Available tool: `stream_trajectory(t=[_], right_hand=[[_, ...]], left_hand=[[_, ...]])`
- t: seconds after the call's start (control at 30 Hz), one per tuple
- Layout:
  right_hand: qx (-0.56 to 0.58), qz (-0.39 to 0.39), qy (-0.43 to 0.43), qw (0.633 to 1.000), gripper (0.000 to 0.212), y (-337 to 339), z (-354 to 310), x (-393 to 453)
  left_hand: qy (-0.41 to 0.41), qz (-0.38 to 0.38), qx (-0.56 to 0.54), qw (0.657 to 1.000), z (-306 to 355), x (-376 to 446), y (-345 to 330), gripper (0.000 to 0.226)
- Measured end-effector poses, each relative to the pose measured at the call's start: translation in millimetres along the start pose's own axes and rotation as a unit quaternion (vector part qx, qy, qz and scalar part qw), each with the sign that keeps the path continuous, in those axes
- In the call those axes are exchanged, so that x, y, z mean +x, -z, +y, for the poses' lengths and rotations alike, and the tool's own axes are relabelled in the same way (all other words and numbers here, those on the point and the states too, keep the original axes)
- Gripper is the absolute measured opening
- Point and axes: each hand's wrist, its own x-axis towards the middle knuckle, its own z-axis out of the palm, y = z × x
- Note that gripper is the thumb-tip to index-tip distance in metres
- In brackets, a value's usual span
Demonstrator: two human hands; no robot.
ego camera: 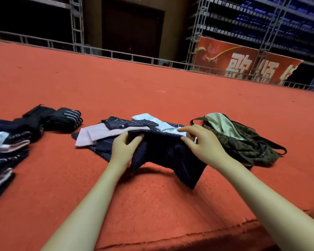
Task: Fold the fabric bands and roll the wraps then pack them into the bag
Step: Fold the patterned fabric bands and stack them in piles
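The red felt-covered table (152, 87) is carrying everything. At three o'clock the olive patterned cloth bag (246, 140) is gaping. At centre you are lifting a limp, light navy fabric band (170, 153), your left hand (123, 151) and right hand (205, 144) pinching its top edge; probably keep gripping the corners.

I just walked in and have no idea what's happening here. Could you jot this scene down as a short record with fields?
surface: red carpet
left hand: grips the near left edge of the dark band
right hand: pinches the band's top right edge
dark band: lifted, sagging between both hands
bag: olive patterned, open, pale lining showing, right of the hands
unfolded pile: pink, navy and white pieces behind the hands
folded stacks: far left
packed so far: cannot tell
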Motion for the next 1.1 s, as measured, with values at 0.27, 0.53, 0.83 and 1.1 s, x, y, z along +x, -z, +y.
stream_trajectory(t=[0.27, 0.53, 0.83, 1.1], right_hand=[[0.047, -0.104, -0.133, 0.985, 0.039, -62.5, 48.9, -10.5], [0.135, 0.054, -0.292, 0.945, 0.047, -100.9, 65.7, -20.2], [0.084, -0.081, -0.248, 0.962, 0.082, -94.6, 65.9, -30.4], [0.192, 0.075, -0.279, 0.938, 0.054, -93.9, 60.5, -28.5]], left_hand=[[0.102, -0.007, 0.086, 0.991, -31.7, 16.8, 17.7, 0.011], [0.063, -0.031, 0.229, 0.971, -40.0, 28.3, 16.0, 0.021], [-0.015, 0.056, 0.335, 0.941, -31.3, 21.3, 22.3, 0.031], [-0.154, -0.102, 0.391, 0.902, -21.8, -9.9, -14.2, 0.03]])
